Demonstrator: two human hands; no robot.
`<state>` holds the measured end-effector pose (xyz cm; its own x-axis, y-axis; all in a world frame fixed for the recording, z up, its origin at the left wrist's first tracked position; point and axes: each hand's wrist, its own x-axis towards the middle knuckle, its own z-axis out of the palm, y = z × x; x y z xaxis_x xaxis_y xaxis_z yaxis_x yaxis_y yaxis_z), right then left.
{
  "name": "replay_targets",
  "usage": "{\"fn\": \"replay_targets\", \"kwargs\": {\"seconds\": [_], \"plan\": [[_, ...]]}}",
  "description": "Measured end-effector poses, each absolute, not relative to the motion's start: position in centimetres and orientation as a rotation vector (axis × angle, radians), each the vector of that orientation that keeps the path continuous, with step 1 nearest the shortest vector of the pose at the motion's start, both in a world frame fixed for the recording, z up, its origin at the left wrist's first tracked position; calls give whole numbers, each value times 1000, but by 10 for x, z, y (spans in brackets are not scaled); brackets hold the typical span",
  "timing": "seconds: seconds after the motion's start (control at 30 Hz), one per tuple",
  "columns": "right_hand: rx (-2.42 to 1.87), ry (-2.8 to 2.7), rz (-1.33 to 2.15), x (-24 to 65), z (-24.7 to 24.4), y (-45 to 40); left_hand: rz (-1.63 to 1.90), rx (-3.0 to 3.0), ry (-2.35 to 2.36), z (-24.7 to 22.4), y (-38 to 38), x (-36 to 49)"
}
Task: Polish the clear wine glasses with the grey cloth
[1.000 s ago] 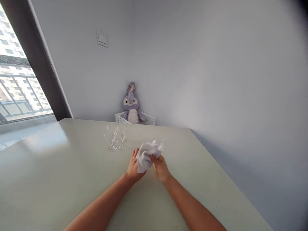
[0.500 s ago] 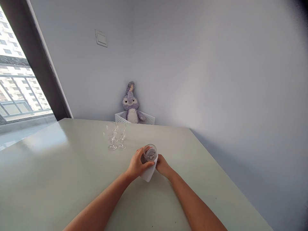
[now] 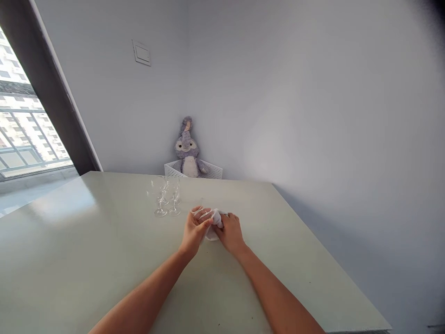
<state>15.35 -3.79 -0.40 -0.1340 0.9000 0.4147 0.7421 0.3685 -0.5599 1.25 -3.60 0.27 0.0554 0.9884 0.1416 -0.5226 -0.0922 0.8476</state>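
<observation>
My left hand is closed around a clear wine glass, which lies tilted on its side above the table. Fingers cover much of the bowl, and its outline is hard to make out. In my right hand is a bunched white cloth, pressed against the right side of the glass. Part of the cloth hangs down between the two hands. Beyond them, to the left, several clear stemmed glasses stand upright in a close group.
The pale green table spreads out under my arms. Behind its far edge, a grey plush toy sits in a white perforated basket. Walls rise at the back and right, and a window is at far left.
The glass has gone from upright, mouth up, to tilted sideways. My right hand has come up from beside it, bunching the cloth against it. The view has shifted slightly.
</observation>
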Motion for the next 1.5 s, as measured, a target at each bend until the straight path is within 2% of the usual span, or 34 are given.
{"fn": "replay_targets", "kwargs": {"seconds": [0.13, 0.23, 0.33, 0.47, 0.53, 0.63, 0.7, 0.77, 0.93, 1.03, 1.13, 1.27, 1.4, 1.5], "plan": [[-1033, -1692, 1371, 170, -4, -35, 1163, 1017, 501, 10, -32, 0], [-898, -1546, 1635, 176, -5, -34, 1089, 991, 493, 10, -28, -5], [-1030, -1648, 1414, 171, -4, -34, 1194, 970, 597, 5, -26, -3], [-1377, -1965, 424, 159, -6, -38, 1382, 923, 677, -2, -25, 5], [-1388, -2062, -36, 154, -8, -41, 1457, 875, 702, -3, -25, 7], [-1287, -2126, -380, 151, -12, -43, 1544, 811, 762, -3, -23, 6], [-1288, -2113, -425, 151, -15, -42, 1563, 795, 748, -2, -22, 4], [-1367, -2059, -315, 153, -18, -39, 1562, 790, 695, -1, -23, 4], [-1413, -1785, 519, 149, -31, -33, 1588, 823, 611, 2, -31, 9], [-1364, -1725, 737, 141, -34, -36, 1622, 877, 584, 5, -32, 9], [-1440, -1961, 659, 137, -29, -44, 1716, 910, 610, 10, -28, 1], [-1289, -2317, 311, 146, -13, -50, 1794, 970, 680, 17, -25, -10], [-1345, -2088, -35, 160, 0, -46, 1795, 1061, 749, 15, -28, -10], [-1350, -1889, -78, 160, 1, -43, 1735, 1221, 765, 6, -34, 0]]}}
